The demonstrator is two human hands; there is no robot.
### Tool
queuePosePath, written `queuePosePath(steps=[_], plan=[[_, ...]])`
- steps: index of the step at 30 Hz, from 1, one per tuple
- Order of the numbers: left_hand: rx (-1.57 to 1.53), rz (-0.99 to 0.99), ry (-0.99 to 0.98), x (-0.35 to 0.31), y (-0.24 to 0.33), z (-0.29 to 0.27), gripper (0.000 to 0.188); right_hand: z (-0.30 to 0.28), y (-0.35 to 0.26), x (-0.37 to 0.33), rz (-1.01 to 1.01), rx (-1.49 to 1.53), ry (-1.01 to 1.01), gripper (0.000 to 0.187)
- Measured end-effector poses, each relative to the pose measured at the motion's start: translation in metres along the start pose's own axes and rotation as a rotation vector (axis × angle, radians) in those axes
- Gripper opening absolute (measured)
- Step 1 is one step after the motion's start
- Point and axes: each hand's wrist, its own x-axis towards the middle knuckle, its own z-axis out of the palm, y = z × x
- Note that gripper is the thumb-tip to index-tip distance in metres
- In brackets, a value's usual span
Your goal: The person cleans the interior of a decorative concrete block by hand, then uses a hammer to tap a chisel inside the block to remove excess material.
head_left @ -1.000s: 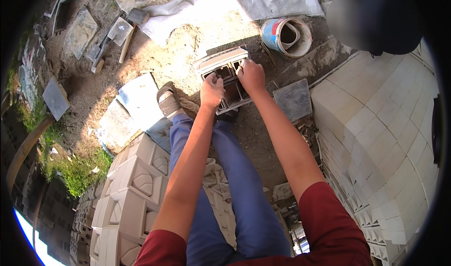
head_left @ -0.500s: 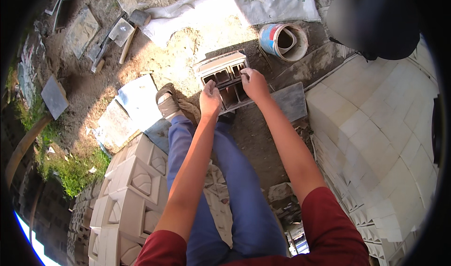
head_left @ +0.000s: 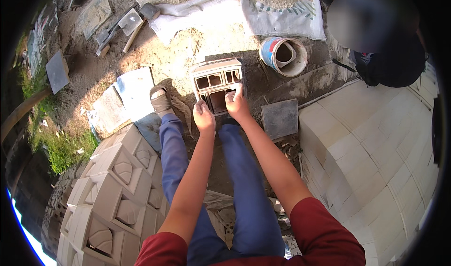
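Between my feet stands a dusty, box-shaped block mould [head_left: 217,66] with several rectangular openings on the side toward me. My left hand [head_left: 204,118] is closed at its lower left edge, fingers curled against the frame. Higher up, my right hand [head_left: 238,105] is closed at the right side, its fingertips over the frame beside the large lower opening. Pale dust coats the fingers of both hands. A grey square plate [head_left: 280,119] lies on the ground to the right of the mould.
A paint bucket [head_left: 268,53] stands beyond at the right, near a person in dark clothing [head_left: 392,61]. Pale blocks [head_left: 110,191] are stacked at my left, and a wall of them [head_left: 361,148] rises at right. A mallet [head_left: 135,35] and white sacks [head_left: 197,19] lie ahead.
Both hands have slid down the mould toward me, and its openings now show more squarely. The view has shifted slightly, and more of the person at the far right shows.
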Motion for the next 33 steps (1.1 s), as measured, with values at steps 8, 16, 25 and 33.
queuePosePath(steps=[8,16,25,33], plan=[[0.082,0.245,0.159,0.005,-0.010,0.011,0.034,0.000,0.017,0.021,-0.080,0.250,-0.146,0.083],[0.212,0.328,0.070,-0.002,0.015,0.003,0.028,0.015,0.028,0.038,0.033,0.160,-0.184,0.089],[0.408,0.625,-0.091,0.036,0.058,0.005,0.036,0.034,0.034,0.041,0.099,0.346,-0.207,0.084],[0.618,0.173,-0.195,0.064,0.079,0.031,0.042,0.022,0.011,0.016,0.014,0.286,-0.134,0.081]])
